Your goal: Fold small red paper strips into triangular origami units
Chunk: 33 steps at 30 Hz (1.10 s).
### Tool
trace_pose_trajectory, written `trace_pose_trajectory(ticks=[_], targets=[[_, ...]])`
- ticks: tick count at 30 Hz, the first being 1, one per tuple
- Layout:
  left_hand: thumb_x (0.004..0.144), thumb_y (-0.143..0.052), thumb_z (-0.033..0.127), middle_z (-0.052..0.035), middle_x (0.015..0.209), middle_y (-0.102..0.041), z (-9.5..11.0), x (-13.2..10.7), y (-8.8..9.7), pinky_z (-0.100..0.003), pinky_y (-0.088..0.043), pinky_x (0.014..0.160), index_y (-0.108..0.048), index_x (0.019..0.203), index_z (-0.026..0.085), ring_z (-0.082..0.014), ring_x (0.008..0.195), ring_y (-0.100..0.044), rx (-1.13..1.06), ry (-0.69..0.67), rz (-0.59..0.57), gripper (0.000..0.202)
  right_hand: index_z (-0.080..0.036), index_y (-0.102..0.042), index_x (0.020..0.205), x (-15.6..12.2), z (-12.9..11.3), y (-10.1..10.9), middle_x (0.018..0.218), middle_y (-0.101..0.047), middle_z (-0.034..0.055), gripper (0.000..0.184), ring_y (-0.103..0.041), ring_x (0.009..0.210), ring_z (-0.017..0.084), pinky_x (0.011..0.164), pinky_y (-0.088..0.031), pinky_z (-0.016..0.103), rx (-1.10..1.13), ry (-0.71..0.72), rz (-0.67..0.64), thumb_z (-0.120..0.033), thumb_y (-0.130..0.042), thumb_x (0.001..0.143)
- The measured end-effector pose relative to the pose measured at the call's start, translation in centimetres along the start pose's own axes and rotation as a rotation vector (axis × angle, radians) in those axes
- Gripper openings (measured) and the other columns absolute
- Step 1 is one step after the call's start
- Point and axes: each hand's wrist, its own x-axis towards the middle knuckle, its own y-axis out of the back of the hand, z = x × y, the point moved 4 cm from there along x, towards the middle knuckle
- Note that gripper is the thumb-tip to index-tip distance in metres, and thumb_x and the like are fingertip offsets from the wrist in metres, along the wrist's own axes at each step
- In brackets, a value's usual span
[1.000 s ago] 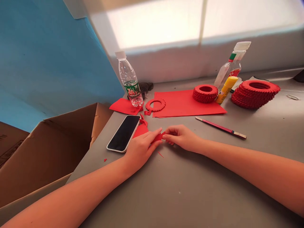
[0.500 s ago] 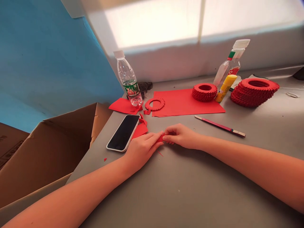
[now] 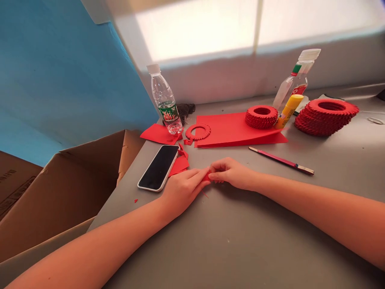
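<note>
Over the grey table, my left hand [image 3: 184, 188] holds a small piece of red paper [image 3: 206, 176] between thumb and straight fingers. My right hand [image 3: 226, 173] pinches the right end of the same piece with thumb and forefinger; most of it is hidden by my fingers. A thin red sliver of paper [image 3: 205, 194] lies just below the hands. Beside my left hand are red paper scraps [image 3: 179, 164] and a white-cased phone [image 3: 158, 167]. To the right of my right hand lies a slim dark-red tool with metal ends [image 3: 281, 160].
Behind are a toothed red paper ring [image 3: 198, 137], red sheets [image 3: 224, 130], two stacks of rings [image 3: 261, 122] [image 3: 321, 120], a yellow glue stick [image 3: 290, 110], a water bottle [image 3: 168, 108] and a clear bottle [image 3: 303, 74]. An open cardboard box [image 3: 75, 176] stands left of the table.
The view has shifted slightly, so everything sits a little further right. Both hands keep their grip on the red paper piece. The top red sheet's front right edge now stands raised.
</note>
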Motion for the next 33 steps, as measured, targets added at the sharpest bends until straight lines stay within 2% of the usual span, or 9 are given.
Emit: trace_pose_trajectory(ticks=[10,16,18,22,25,27,30,33], targets=[[0.089,-0.041,0.030,-0.0042,0.095,-0.065,0.1,0.2,0.0,-0.024,-0.049,0.072,-0.052,0.118,0.019,-0.0137,0.082,-0.061,-0.032,0.022,-0.038,0.033,-0.015,-0.049,0.061,0.1,0.4,-0.1,0.058,-0.046,-0.0040,0.022,-0.039,0.054,0.008,0.052,-0.031,0.023,0.031,0.004,0.004,-0.033,-0.053,0.074],[0.089,-0.040,0.033,-0.0026,0.094,-0.064,-0.1,0.3,0.2,-0.025,-0.047,0.073,-0.051,0.113,0.020,-0.0141,0.083,-0.061,-0.027,0.138,-0.049,0.029,-0.015,-0.053,0.067,0.3,0.2,0.7,0.060,-0.052,-0.0013,0.029,-0.049,0.057,0.010,0.055,-0.041,0.024,0.024,-0.004,0.005,-0.042,-0.052,0.077],[0.089,-0.039,0.035,-0.0023,0.091,-0.064,0.0,0.2,0.3,-0.025,-0.047,0.067,-0.048,0.114,0.019,-0.0144,0.078,-0.061,0.001,0.159,-0.070,0.031,-0.015,-0.055,0.069,0.7,-0.1,1.3,0.061,-0.054,-0.0002,0.032,-0.050,0.055,0.010,0.053,-0.043,0.024,0.000,-0.011,0.064,-0.045,-0.049,0.079],[0.090,-0.035,0.035,-0.0020,0.088,-0.064,0.6,0.1,0.1,-0.023,-0.044,0.057,-0.047,0.111,0.018,-0.0131,0.068,-0.060,0.010,0.103,-0.183,0.030,-0.015,-0.059,0.079,3.1,-1.0,1.9,0.067,-0.057,0.0021,0.026,-0.053,0.059,0.010,0.052,-0.044,0.022,-0.133,0.041,0.227,-0.038,-0.047,0.081],[0.091,-0.033,0.036,-0.0020,0.088,-0.064,0.9,0.0,0.0,-0.022,-0.044,0.058,-0.046,0.109,0.018,-0.0133,0.070,-0.061,-0.010,0.065,-0.212,0.029,-0.018,-0.060,0.097,6.1,-1.7,1.1,0.080,-0.061,0.0022,0.023,-0.053,0.064,0.010,0.058,-0.044,0.024,-0.342,0.114,0.222,-0.028,-0.050,0.079],[0.091,-0.033,0.037,-0.0024,0.090,-0.064,0.8,0.0,0.1,-0.023,-0.045,0.060,-0.045,0.110,0.018,-0.0143,0.074,-0.062,-0.008,0.069,-0.193,0.030,-0.020,-0.061,0.100,8.1,-1.8,0.3,0.082,-0.062,0.0021,0.027,-0.053,0.068,0.012,0.063,-0.042,0.026,-0.395,0.128,0.220,-0.026,-0.056,0.075],[0.091,-0.033,0.038,-0.0030,0.094,-0.064,0.6,0.0,0.1,-0.024,-0.046,0.064,-0.045,0.111,0.019,-0.0157,0.080,-0.062,-0.006,0.054,-0.181,0.031,-0.019,-0.065,0.084,10.1,-1.9,-0.4,0.081,-0.062,0.0030,0.015,-0.053,0.074,0.015,0.069,-0.040,0.028,-0.461,0.144,0.240,-0.023,-0.061,0.070],[0.091,-0.032,0.038,-0.0029,0.093,-0.064,0.5,-0.1,0.2,-0.024,-0.046,0.064,-0.045,0.111,0.019,-0.0159,0.080,-0.062,0.006,0.045,-0.178,0.031,-0.018,-0.063,0.069,10.6,-1.7,-0.5,0.076,-0.062,0.0022,0.006,-0.054,0.076,0.016,0.069,-0.039,0.028,-0.481,0.137,0.268,-0.022,-0.066,0.065]])
